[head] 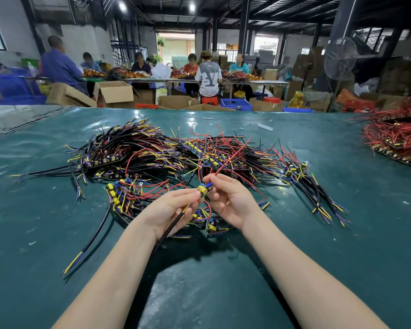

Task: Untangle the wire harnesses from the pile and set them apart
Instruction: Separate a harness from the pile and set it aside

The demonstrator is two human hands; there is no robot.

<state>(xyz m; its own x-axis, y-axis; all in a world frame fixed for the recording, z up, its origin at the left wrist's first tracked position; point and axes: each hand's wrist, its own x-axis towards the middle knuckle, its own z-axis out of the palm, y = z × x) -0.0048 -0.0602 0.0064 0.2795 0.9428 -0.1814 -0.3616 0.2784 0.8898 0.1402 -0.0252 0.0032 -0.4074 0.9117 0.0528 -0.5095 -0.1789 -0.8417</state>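
A worker's left hand [173,210] and right hand [228,200] both pinch one wire harness [205,189], held just above the green surface [223,293] at the pile's [166,150] near edge. Its black cable [171,227] trails toward 7 o'clock across the left palm. Its red wire [230,159] reaches toward 1 o'clock over the tangle. The harness appears mid-separation. The next move likely calls for drawing the red wire clear without dragging neighbours, then laying the piece aside.
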